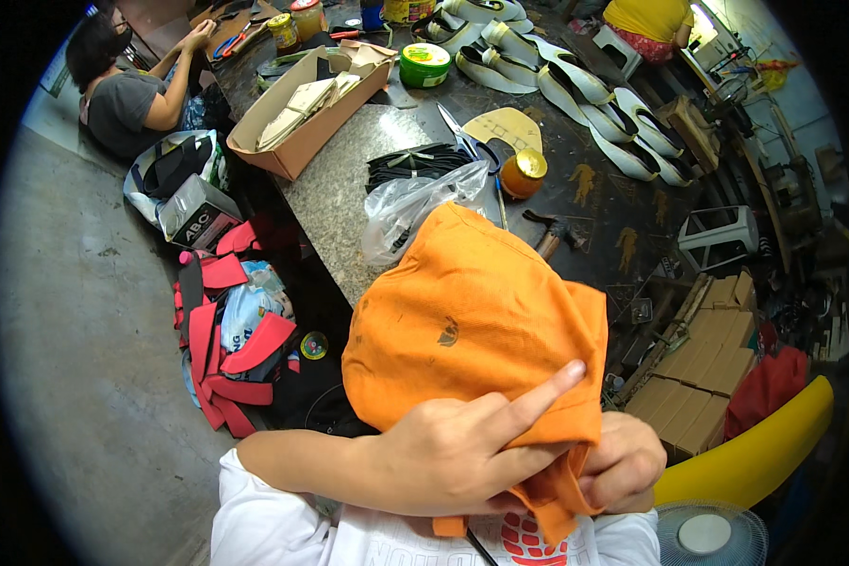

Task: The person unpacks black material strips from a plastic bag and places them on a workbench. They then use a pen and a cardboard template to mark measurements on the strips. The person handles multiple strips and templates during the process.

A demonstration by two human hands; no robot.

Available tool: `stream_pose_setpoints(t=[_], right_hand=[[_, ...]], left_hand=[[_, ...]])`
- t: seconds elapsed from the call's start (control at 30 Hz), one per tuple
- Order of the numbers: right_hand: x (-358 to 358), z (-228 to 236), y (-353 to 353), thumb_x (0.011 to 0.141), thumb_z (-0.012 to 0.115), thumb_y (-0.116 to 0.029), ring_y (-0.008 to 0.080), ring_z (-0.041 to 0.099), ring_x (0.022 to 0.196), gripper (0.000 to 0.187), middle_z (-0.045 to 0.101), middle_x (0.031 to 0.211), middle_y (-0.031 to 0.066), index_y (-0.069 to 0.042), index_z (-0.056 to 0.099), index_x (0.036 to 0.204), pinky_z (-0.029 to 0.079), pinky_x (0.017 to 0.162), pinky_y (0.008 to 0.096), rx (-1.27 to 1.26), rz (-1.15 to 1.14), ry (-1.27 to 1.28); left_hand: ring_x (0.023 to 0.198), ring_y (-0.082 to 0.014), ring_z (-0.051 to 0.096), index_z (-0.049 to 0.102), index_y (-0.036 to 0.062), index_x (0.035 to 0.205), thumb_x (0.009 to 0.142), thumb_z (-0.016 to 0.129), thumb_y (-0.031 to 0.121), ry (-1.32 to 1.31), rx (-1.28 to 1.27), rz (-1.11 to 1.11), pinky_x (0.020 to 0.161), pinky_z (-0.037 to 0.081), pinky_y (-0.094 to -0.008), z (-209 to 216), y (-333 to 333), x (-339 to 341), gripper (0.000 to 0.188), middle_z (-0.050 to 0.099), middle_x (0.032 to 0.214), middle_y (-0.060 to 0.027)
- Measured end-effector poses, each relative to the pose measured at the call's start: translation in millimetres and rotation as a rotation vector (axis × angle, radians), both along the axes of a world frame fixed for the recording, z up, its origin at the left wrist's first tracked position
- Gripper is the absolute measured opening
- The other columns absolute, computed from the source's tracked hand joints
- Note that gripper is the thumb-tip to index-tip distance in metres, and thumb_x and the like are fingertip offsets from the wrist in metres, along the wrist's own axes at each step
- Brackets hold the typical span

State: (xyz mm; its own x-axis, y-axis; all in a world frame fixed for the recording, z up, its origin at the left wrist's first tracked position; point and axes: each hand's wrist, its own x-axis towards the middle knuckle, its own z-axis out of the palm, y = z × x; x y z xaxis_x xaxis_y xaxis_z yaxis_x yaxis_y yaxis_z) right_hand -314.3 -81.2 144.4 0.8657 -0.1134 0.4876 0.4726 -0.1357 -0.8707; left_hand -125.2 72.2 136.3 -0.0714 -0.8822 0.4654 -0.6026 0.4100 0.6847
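A bunched orange cloth (472, 321), with dark stains and narrow hanging strips at its lower edge, fills the space over my lap and the near end of the table. Across its lower part lies my left hand (462, 443); one finger is stretched out, and the others curl on the cloth's edge. At the lower right, my right hand (623, 462) is closed around a gathered fold, its fingertips partly hidden. Just beyond the cloth are a clear plastic bag (410, 212), a stack of black strips (415, 165) and an orange jar with a yellow lid (524, 173).
Scissors (462, 132) and a hammer (549, 236) lie on the table. Farther back are a cardboard box (302, 113), a green tub (424, 64) and several pale shoe uppers (575, 85). Red-and-black pieces (226, 340) pile at left. Two people sit beyond; a fan (707, 533) stands lower right.
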Motion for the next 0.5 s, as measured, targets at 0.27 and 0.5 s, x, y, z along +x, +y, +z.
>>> stream_pose_setpoints(t=[0.27,0.5], right_hand=[[20.3,-18.4,7.5,0.09,0.08,-0.023,0.0304,0.066,0.099,0.056,0.06,0.108,0.014,-0.014,0.045,0.132,0.058,0.082,0.0457,-0.138,-0.674,-0.125],[31.8,-48.4,32.2,0.095,0.072,-0.027,0.0303,0.062,0.112,0.057,0.056,0.124,0.0144,-0.011,0.042,0.141,0.054,0.093,0.0454,-0.071,-0.634,0.103]], left_hand=[[0.077,-0.0267,0.066,0.053,0.0042,0.117,0.08,0.074,-0.006,0.573,-0.032,0.152,0.067,0.054,-0.0347,-9.5,-8.7,11.1,0.044,0.061,0.093,-0.0111],[0.083,-0.0239,0.064,0.038,0.005,0.125,0.086,0.07,-0.004,0.782,0.005,-0.104,0.07,0.05,-0.0335,-6.5,-13.5,-27.1,0.051,0.055,0.107,-0.0136]])
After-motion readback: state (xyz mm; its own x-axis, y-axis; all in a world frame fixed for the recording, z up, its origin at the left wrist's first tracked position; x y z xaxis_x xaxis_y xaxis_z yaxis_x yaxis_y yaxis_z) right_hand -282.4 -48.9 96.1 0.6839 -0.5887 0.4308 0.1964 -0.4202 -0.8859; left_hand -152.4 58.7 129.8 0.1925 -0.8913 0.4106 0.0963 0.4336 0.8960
